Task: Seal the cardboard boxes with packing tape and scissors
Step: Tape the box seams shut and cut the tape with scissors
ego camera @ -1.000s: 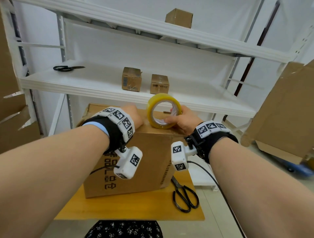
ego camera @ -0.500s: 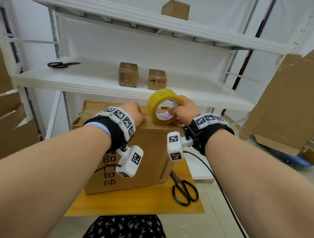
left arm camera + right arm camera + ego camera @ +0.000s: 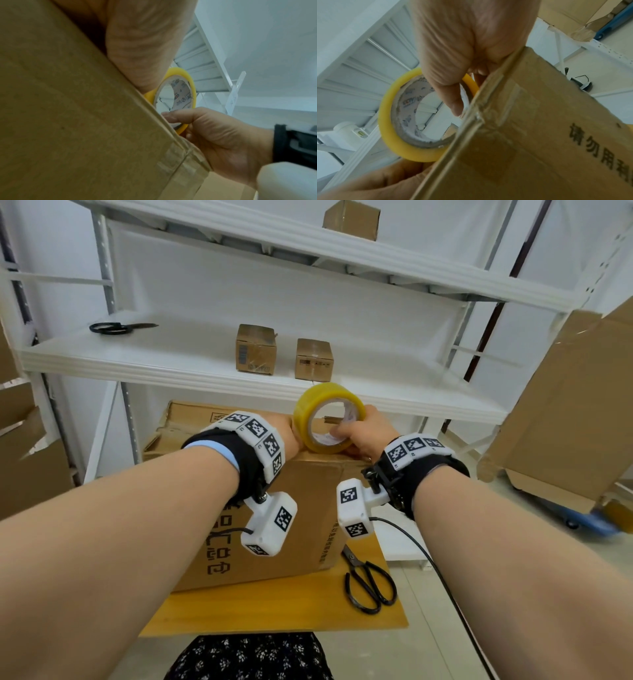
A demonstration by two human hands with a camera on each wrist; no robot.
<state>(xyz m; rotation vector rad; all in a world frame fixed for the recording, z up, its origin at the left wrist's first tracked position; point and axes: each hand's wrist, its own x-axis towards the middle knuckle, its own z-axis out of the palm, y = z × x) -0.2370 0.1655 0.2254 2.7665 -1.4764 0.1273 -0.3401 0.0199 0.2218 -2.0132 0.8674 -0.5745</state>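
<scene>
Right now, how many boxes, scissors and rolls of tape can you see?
Closed cardboard boxes: 4, the big box on the table, two small boxes on the middle shelf, one box on the top shelf.
Scissors: 2, the table scissors and the shelf scissors.
Yellow tape roll: 1.
Total: 7.

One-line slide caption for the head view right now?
Right hand holds a yellow tape roll upright on the cardboard box; left hand beside it.

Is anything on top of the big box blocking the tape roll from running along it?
Nothing visible does. The right hand holds the tape roll at the big box's near edge; the left hand rests beside it.
</scene>
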